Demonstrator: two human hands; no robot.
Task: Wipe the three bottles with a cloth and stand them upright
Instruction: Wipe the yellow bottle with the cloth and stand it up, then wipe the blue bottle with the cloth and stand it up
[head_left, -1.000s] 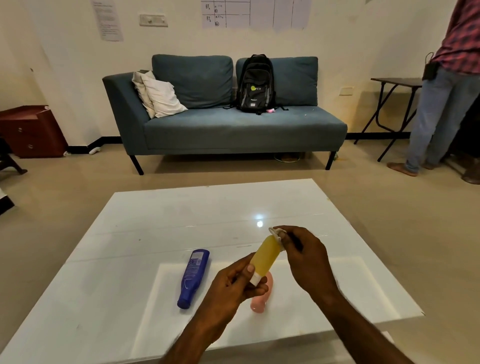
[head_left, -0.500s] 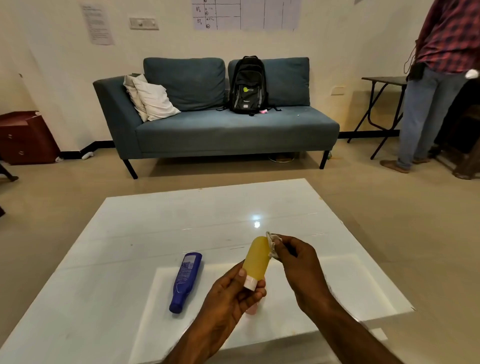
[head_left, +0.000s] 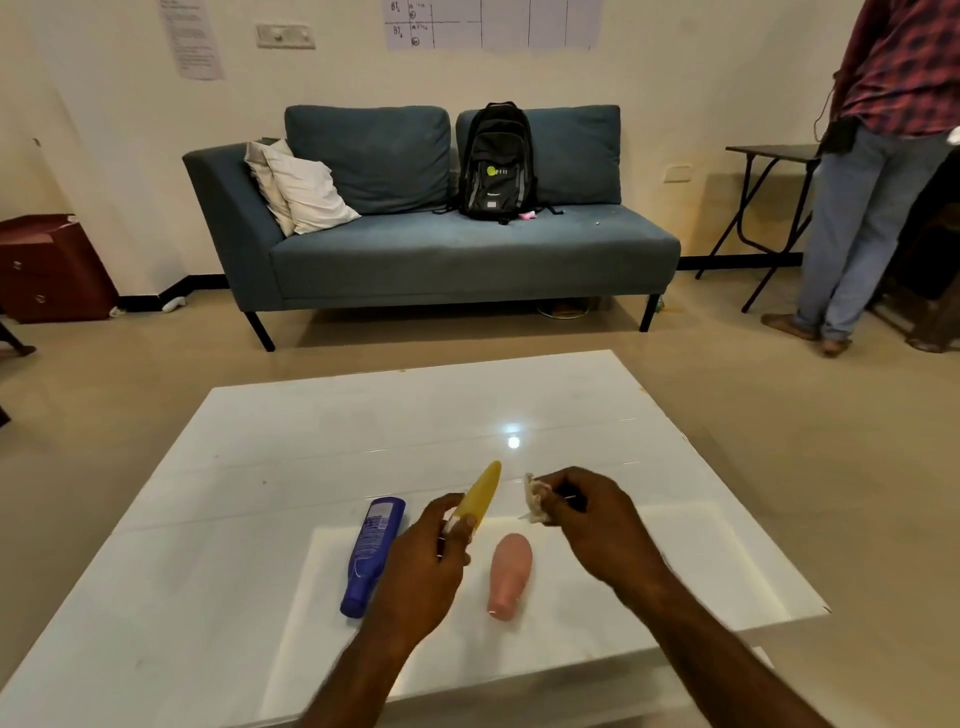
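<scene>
White glossy table: nearest, the left hand grips the yellow bottle by its cap end, long axis tilting up and away; just right, apart, the right hand pinches the cloth.

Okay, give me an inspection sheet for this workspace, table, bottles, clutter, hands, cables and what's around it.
Surface: white glossy table, a ceiling light reflected in it.
Job's things: yellow bottle held tilted above the table; blue bottle and pink bottle lying on their sides; none stands upright.
Cloth: small white cloth, apart from the yellow bottle.
Clutter: nothing seen on the table.
Hands: left hand grips the yellow bottle's lower end; right hand pinches the cloth.
Cables: nothing seen.
Surroundings: blue sofa with black backpack and pillows; a person standing at right by a folding table.
</scene>
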